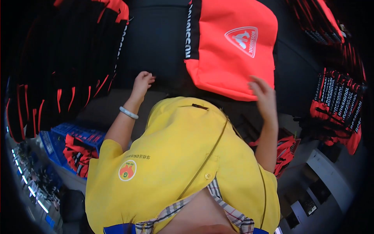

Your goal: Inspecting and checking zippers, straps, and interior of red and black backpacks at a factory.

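A bright red bag (pixel 218 50) with a black side band and a white triangular emblem lies flat on the black work surface (pixel 156 43). Over its near right corner is my right hand (pixel 264 93), fingers stretched and slightly apart, a little blurred; whether it touches the fabric I cannot tell. To the left of the bag, apart from it, my left hand (pixel 143 81) hovers near the surface's front edge. Its fingers are loosely bent with small gaps, and nothing shows in them. A pale bangle (pixel 129 113) circles the left wrist.
A large stack of black and red bags (pixel 66 58) stands on the left. Further piles of red and black bags (pixel 337 97) are at the right. Beside me at lower left, a blue crate (pixel 54 144) sits by red and black pieces (pixel 80 154).
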### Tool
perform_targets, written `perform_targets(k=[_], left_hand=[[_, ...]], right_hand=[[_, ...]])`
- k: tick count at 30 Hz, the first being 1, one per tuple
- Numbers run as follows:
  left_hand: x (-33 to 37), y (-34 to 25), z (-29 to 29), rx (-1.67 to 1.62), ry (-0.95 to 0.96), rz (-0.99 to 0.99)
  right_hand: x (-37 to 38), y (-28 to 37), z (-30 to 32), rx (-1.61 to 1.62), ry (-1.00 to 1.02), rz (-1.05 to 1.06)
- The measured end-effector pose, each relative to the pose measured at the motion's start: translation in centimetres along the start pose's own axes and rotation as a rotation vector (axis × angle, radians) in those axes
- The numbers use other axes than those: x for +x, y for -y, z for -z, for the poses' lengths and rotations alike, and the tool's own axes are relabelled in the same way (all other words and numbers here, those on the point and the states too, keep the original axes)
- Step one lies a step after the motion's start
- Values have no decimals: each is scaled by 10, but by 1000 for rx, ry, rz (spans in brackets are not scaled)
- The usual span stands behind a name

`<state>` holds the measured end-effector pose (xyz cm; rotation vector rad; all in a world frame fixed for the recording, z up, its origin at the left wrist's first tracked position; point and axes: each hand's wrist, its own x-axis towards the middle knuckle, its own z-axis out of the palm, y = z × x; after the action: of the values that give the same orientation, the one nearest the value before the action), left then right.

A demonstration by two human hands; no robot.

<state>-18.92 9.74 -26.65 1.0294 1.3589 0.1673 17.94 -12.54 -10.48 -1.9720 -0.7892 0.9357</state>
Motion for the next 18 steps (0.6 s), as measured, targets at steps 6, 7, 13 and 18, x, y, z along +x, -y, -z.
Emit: perform_targets(k=[6, 7, 13, 18], left_hand=[[7, -53, -68, 102, -9, -316], [9, -63, -87, 100, 111, -222], [-5, -57, -187, -70, 456, -216], [-54, -108, -284, -94, 787, -121]], right_hand=[[18, -177, 74, -150, -762, -192], [23, -191, 76, 256, -453, -141], [-3, -157, 60, 98, -746, 8], [-61, -134, 176, -126, -1066, 14]])
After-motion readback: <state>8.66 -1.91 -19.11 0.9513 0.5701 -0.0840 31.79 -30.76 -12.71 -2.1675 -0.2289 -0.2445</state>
